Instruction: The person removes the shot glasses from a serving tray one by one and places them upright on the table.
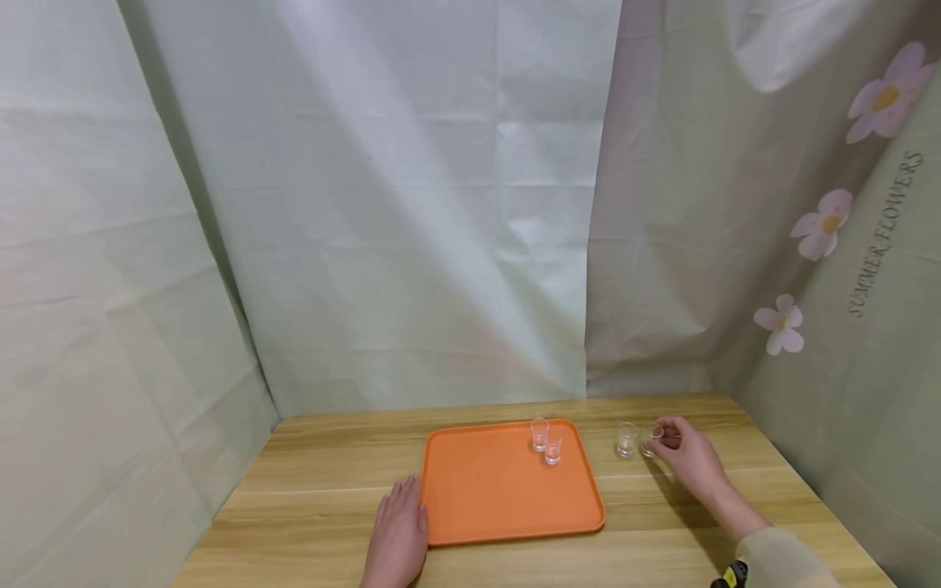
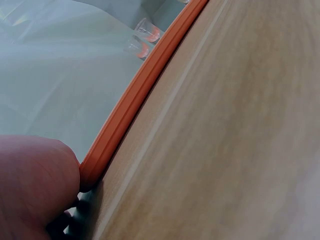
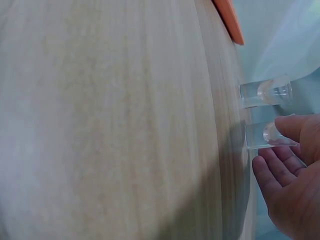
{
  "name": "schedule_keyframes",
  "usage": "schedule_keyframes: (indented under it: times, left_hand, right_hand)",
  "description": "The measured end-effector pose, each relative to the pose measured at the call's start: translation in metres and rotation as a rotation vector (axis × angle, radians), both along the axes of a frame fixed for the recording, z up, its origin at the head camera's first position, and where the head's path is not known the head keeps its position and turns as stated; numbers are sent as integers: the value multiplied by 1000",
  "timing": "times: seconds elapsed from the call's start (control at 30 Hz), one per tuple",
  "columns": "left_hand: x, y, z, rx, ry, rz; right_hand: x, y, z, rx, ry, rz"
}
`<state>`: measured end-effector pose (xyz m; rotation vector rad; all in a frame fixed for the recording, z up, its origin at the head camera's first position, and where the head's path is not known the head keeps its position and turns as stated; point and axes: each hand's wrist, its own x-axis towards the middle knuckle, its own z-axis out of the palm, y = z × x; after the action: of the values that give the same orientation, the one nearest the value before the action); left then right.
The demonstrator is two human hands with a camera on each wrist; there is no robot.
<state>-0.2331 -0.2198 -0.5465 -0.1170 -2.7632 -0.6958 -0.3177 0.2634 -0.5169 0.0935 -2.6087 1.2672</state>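
Observation:
My right hand (image 1: 689, 461) holds a clear shot glass (image 1: 650, 441) near its rim, thumb on one side and fingers on the other, as the right wrist view also shows. This glass (image 3: 257, 136) stands upright on the table, right of a second shot glass (image 1: 626, 441). On the orange tray (image 1: 500, 490), two more shot glasses, a back one (image 1: 540, 437) and a front one (image 1: 552, 451), stand close together near the far right corner. Against the tray's left edge, near its front corner, lies my left hand (image 1: 399, 531), fingers straight and pointing away from me.
The wooden table (image 1: 316, 490) extends on both sides of the tray. Pale fabric sheets (image 1: 412, 245) hang behind the table and at its sides. Printed flowers and lettering mark the right sheet (image 1: 889, 327). A dark strap (image 1: 731, 574) sits at my right wrist.

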Motion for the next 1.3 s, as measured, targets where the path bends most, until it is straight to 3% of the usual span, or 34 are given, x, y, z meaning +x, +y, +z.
schedule_keyframes:
  times: [0.4,0.77,1.0,1.3]
  left_hand:
    - [0,0,-1,-7,11,-3]
    - [0,0,0,-2,-6,-5]
    - [1,-1,2,-3,8,-11]
    - [0,-1,0,4,18,-13]
  right_hand:
    - [11,-9,18,55,28,28]
    - [20,-44,39,7,100,83]
    - [19,-73,36,5,109,125]
    - [15,-104,28,-64,43,185]
